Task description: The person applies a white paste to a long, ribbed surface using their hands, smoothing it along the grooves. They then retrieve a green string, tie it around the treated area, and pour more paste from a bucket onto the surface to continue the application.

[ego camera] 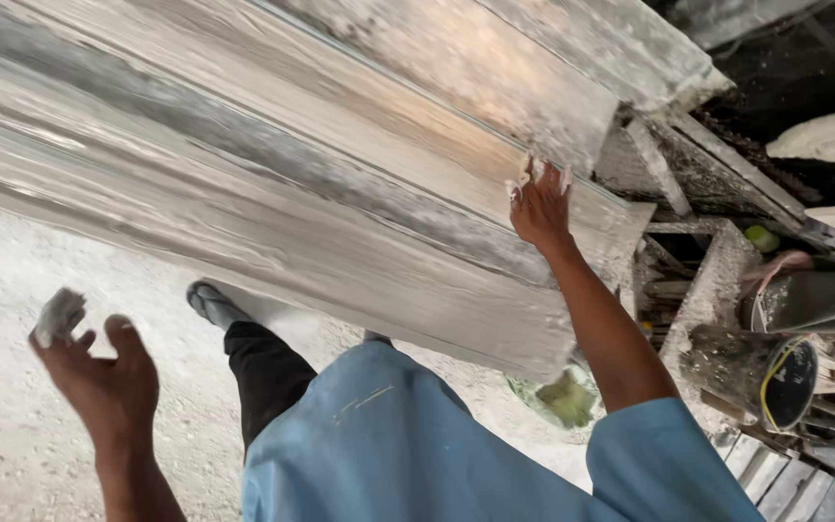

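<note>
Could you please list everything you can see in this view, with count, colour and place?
Dusty slabs: several stacked, grey-white, across the upper frame.
Bucket: one, dark, lying on its side at right.
Gravel ground: pale grey, lower left.
Green bag: one, under the slabs' end.
Small grey lump: one, at the left hand's fingertips.
Left hand: raised, lower left.
Right hand: pressed on the slab stack.
Blue shirt: bottom centre.

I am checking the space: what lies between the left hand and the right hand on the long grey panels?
In the head view, the blue shirt and dark trouser leg.
</note>
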